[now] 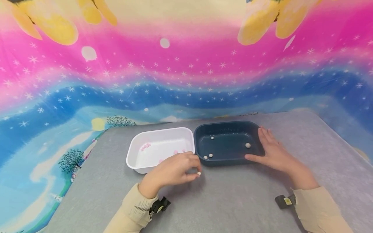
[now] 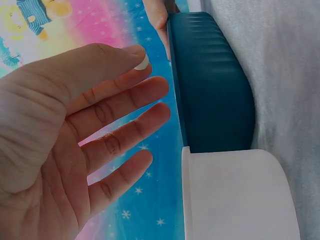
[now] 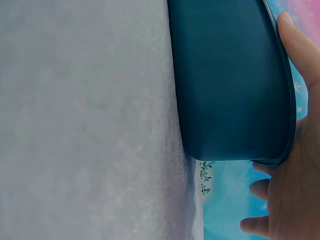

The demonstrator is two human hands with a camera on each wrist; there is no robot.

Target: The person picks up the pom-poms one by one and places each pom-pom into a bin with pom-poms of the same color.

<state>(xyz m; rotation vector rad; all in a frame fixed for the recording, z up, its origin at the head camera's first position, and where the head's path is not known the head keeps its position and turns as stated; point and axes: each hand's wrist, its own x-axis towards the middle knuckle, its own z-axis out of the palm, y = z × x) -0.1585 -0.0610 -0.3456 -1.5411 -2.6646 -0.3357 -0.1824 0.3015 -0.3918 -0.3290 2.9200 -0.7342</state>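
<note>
My left hand [image 1: 177, 170] pinches a small white ball [image 1: 199, 173] between thumb and index finger, just in front of where two trays meet. In the left wrist view that ball [image 2: 142, 63] shows at the thumb tip, with the other fingers spread. The white tray [image 1: 139, 167] on the left holds several pink pieces [image 1: 145, 147]; my left hand hides part of it. Beside it, the dark teal tray [image 1: 230, 161] contains several whitish balls, one larger ball [image 1: 248, 145] at its right. My right hand [image 1: 274, 153] rests on the teal tray's right end, thumb along the front rim.
Both trays stand side by side on a grey cloth-covered table [image 1: 233, 197]. Behind it hangs a colourful printed backdrop [image 1: 186, 74]. A dark strap device [image 1: 159, 205] sits on the left wrist and another device [image 1: 284, 201] on the right.
</note>
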